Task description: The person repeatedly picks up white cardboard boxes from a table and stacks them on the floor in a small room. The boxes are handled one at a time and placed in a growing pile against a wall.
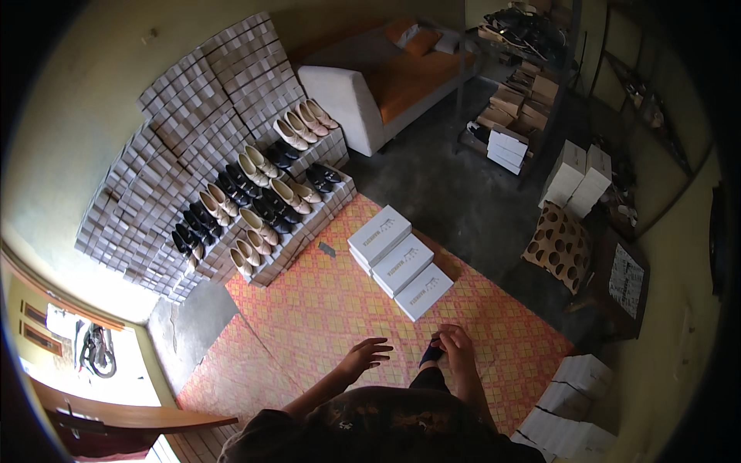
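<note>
nearest white box (424, 292): long axis lower-left to upper-right | left hand (366, 358), right hand (457, 347): apart, fingers loose

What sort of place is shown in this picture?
Probably a living room used for footwear storage: it has rows of paired shoes, many stacked boxes along the wall and a sofa.

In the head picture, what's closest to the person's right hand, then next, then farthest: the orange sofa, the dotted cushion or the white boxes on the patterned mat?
From the right hand:
1. White boxes: just ahead, slightly left.
2. Dotted cushion: ahead and to the right.
3. Orange sofa: far ahead, near the top.
</note>
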Demonstrator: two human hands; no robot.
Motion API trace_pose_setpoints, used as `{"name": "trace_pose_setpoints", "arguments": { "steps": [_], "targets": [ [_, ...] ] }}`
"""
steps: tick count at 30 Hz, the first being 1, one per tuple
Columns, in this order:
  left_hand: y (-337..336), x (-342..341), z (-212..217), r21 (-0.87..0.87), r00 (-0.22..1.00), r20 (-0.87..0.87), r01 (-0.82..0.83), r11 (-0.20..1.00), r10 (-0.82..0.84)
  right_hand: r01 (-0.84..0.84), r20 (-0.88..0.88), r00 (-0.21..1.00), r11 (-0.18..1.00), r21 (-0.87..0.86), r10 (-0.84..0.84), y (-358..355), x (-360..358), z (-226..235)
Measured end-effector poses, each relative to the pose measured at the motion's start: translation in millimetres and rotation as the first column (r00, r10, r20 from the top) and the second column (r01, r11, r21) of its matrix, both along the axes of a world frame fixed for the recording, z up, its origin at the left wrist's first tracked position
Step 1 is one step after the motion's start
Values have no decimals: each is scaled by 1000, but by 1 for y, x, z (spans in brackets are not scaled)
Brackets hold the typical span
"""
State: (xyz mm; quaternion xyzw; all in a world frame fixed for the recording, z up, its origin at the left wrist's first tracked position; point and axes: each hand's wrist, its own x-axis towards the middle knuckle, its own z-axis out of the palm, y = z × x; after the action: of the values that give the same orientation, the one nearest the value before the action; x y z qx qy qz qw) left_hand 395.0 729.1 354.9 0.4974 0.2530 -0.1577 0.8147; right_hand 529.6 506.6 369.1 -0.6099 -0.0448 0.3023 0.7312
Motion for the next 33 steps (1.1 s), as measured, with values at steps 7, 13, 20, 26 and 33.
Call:
{"name": "trace_pose_setpoints", "arguments": {
  "steps": [7,13,20,26,33],
  "targets": [
    [-1,153,-75,-154,990,7,-135,979,138,-14,-20,1000,1000,-1,14,25,151,-68],
    [2,213,-268,-5,870,-448,-230,973,204,23,-101,994,997,-80,-31,36,213,-235],
    [21,190,-496,140,729,-658,-129,982,190,-4,161,978,775,-632,137,71,279,-450],
    [64,203,-602,154,688,-679,-205,967,254,-42,187,924,577,-816,332,128,342,-583],
    [48,258,-635,90,538,-732,-533,841,419,-207,-108,971,530,-823,212,105,370,-657]
  ]
}}
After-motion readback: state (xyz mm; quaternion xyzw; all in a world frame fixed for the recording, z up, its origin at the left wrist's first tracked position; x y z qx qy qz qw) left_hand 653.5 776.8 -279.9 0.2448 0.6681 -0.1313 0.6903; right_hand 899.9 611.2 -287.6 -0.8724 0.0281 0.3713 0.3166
